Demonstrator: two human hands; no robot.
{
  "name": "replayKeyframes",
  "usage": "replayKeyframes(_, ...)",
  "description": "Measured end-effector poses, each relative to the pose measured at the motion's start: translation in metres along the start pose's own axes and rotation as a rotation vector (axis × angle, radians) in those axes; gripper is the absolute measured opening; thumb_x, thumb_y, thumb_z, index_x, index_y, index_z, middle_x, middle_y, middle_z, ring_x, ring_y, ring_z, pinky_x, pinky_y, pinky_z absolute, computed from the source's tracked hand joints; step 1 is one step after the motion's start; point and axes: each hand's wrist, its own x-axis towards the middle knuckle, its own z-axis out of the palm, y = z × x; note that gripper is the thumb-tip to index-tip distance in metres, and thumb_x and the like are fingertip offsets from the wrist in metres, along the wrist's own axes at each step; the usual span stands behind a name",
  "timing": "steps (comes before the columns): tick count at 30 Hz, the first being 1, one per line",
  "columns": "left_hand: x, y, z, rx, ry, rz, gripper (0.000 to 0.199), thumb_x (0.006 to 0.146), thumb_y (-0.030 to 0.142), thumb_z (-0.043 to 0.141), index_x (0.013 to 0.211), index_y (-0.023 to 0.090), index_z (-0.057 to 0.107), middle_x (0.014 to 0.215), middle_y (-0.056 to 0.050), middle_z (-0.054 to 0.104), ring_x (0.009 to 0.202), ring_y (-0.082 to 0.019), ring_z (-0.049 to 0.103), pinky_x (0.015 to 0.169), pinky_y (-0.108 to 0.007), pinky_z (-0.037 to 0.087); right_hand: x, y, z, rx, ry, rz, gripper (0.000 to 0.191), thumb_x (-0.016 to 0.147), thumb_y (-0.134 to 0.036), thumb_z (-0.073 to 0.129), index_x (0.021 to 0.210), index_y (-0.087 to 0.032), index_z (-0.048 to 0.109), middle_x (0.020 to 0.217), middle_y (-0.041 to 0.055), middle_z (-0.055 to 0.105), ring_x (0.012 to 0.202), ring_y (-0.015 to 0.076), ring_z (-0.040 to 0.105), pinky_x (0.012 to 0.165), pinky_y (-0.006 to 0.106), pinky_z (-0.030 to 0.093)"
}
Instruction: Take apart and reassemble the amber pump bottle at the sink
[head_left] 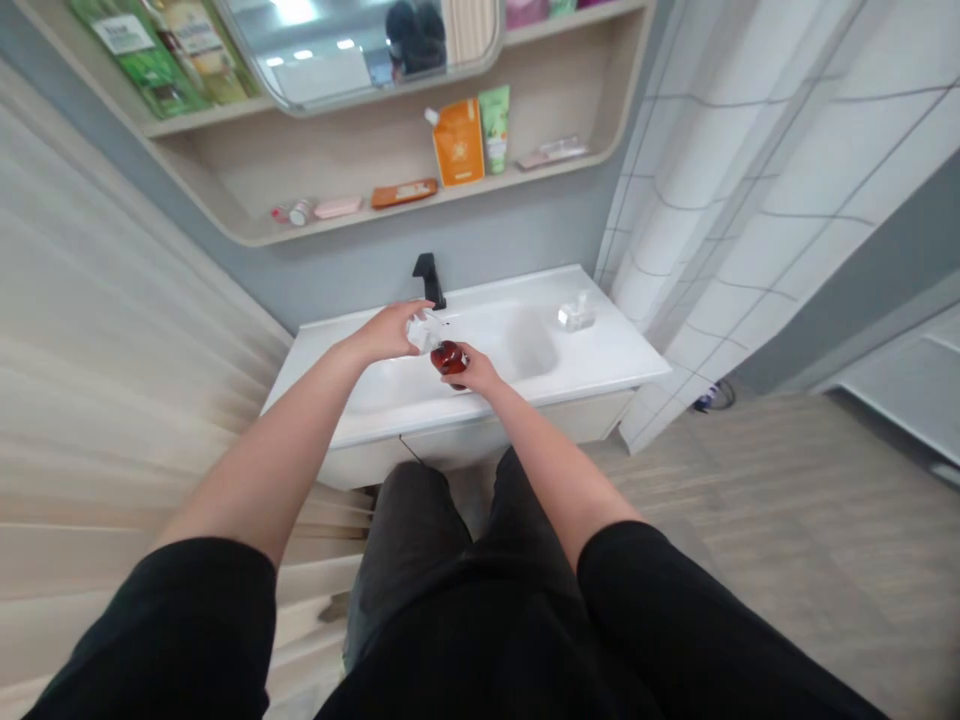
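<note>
Over the sink (495, 370), near the faucet (429, 280), the left hand (391, 330) grips a clear container (424, 332), the right hand (475, 370) a brown bottle (448, 356).

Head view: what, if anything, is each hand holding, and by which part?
The left hand holds a clear container by its sides, between thumb and fingers; the right hand holds a red-brown bottle by its body.

Striped curtain (750, 200), pale curtain (112, 330), grey wall (352, 265), wood-look floor (757, 500).
</note>
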Motion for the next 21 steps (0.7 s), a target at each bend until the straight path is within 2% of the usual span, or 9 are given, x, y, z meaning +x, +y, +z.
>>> replayKeyframes(12, 0.017, 0.012, -0.014, 0.109, -0.099, 0.06, 0.106, 0.061, 0.028, 0.088, 0.163, 0.027, 0.063, 0.141, -0.009, 0.077, 0.134, -0.039, 0.068, 0.12, -0.046, 0.054, 0.002, 0.005, 0.002, -0.029, 0.02, 0.015, 0.094, 0.063, -0.038, 0.102, 0.15, -0.026, 0.068, 0.132, 0.0049, 0.082, 0.118, 0.031, 0.079, 0.112, 0.045, 0.06)
replayKeyframes(21, 0.026, 0.025, -0.024, 0.174, -0.178, 0.117, 0.102, 0.066, 0.033, 0.087, 0.164, 0.025, 0.062, 0.144, -0.01, 0.075, 0.138, -0.039, 0.065, 0.125, -0.047, 0.048, 0.0, -0.002, -0.001, -0.03, 0.015, -0.001, 0.092, 0.065, -0.04, 0.102, 0.149, -0.025, 0.068, 0.13, 0.0049, 0.083, 0.118, 0.0319, 0.078, 0.11, 0.045, 0.06)
